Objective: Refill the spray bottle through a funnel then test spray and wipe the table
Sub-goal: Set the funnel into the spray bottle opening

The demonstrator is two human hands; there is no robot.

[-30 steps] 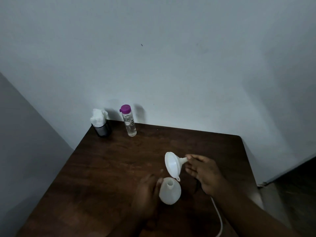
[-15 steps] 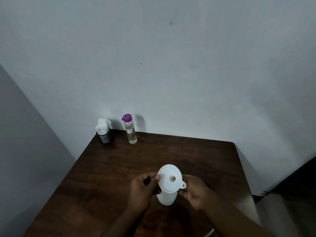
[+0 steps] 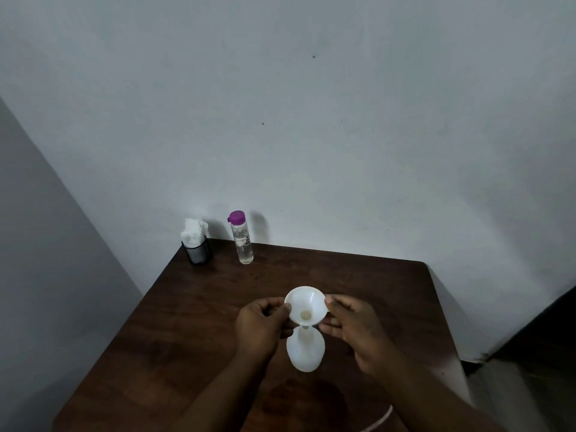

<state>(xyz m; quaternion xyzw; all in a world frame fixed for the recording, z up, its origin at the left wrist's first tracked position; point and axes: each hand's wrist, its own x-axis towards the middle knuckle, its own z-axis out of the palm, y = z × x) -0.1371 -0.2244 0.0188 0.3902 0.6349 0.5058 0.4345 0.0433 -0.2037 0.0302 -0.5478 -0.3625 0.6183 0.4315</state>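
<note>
Left grip: the left hand (image 3: pixel 260 330) pinches the left rim of the funnel (image 3: pixel 306 305), thumb and fingers closed on its edge.
Right grip: the right hand (image 3: pixel 353 332) closes on the funnel's right rim, thumb on top, fingers curled beneath.
Funnel: white, upright, its stem set into the neck of the spray bottle (image 3: pixel 306 350) directly below it (the head is off the bottle).
Spray bottle: white, standing on the tabletop (image 3: pixel 193 322) between the two hands, near its middle.
Water bottle (image 3: pixel 241 238): clear with a purple cap, upright at the back edge of the tabletop, well behind and left of the funnel.
Tissue holder (image 3: pixel 196 246): black mesh cup stuffed with white tissue, just left of the water bottle, at the back left corner.
Tube (image 3: pixel 378 422): a thin pale length at the near edge, beneath the right forearm.
</note>
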